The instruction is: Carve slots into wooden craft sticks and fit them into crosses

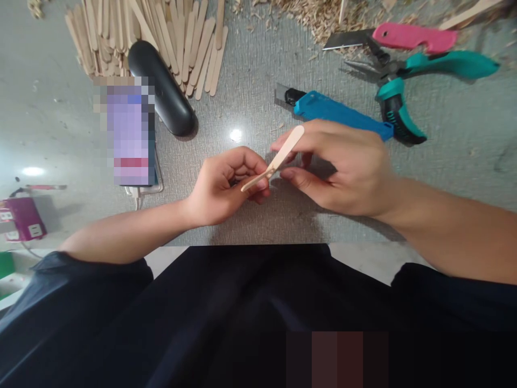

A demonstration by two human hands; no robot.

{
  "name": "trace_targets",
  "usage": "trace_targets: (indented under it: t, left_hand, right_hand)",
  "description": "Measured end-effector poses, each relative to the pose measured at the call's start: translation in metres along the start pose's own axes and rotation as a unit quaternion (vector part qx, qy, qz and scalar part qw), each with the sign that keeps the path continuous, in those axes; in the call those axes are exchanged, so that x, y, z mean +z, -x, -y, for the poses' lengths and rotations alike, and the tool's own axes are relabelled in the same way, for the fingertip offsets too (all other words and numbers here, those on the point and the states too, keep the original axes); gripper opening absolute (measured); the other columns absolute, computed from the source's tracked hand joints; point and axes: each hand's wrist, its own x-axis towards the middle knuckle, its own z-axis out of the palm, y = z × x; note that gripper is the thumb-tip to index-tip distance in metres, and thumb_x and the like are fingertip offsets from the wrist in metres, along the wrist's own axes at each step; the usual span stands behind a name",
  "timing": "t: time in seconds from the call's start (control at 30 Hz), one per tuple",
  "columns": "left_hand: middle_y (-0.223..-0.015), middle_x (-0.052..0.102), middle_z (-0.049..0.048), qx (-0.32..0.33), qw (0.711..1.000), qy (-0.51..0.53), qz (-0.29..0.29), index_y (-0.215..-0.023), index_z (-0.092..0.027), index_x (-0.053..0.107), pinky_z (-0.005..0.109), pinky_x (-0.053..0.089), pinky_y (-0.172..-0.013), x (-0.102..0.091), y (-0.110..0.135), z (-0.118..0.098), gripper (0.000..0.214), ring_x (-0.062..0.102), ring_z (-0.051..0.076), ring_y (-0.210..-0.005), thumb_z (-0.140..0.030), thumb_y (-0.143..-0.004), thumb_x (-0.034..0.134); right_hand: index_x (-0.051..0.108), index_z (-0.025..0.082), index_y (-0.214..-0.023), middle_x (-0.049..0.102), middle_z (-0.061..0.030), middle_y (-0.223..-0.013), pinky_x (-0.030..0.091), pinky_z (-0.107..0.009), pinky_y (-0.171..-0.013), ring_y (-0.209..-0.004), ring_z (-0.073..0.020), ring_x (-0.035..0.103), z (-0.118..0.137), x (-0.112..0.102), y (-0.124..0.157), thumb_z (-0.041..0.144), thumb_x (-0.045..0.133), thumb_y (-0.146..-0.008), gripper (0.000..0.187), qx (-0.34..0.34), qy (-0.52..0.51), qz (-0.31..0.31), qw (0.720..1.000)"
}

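Note:
My left hand point(238, 180) is closed on a wooden craft stick point(287, 148), pinching its lower part between thumb and fingers. The stick slants up to the right, and near its middle it looks bent, with small splinters at the bend. Just right of it is my right hand point(339, 161), its thumb and index finger curved and apart. That index fingertip lies partly behind the stick; whether it touches the wood I cannot tell. Beyond my right hand lies a blue utility knife point(339, 112) with its blade out.
Many loose craft sticks point(194, 48) are heaped at the back left, beside a black oblong case point(161, 89) and a blurred phone point(131, 137) on a cable. Teal-handled pliers point(393, 70), a pink-handled knife point(416, 36) and wood shavings point(307, 16) lie at the back right.

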Motion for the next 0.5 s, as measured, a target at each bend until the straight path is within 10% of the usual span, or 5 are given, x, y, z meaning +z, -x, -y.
trace_targets:
  t: [0.37, 0.5]
  left_hand:
    - [-0.073, 0.076, 0.0007, 0.019, 0.998, -0.008, 0.051, -0.088, -0.023, 0.062, 0.026, 0.069, -0.058, -0.002, -0.001, -0.003, 0.05, 0.078, 0.014, -0.061, -0.06, -0.109, 0.087]
    - [-0.068, 0.071, -0.0031, 0.074, 0.996, 0.033, -0.034, -0.089, -0.025, 0.055, 0.022, 0.061, -0.048, 0.001, -0.001, 0.004, 0.05, 0.071, 0.011, -0.052, -0.059, -0.112, 0.084]
  right_hand:
    - [0.086, 0.034, -0.094, 0.08, -0.0011, -0.084, 0.053, -0.037, -0.065, -0.072, -0.0212, 0.072, 0.005, -0.006, -0.006, 0.044, 0.084, -0.113, 0.022, 0.053, -0.057, 0.019, 0.997]
    - [0.086, 0.034, -0.09, 0.082, -0.0035, -0.086, 0.054, -0.042, -0.069, -0.076, -0.024, 0.074, 0.0, -0.012, -0.008, 0.043, 0.082, -0.113, 0.025, 0.099, -0.018, -0.018, 0.995]
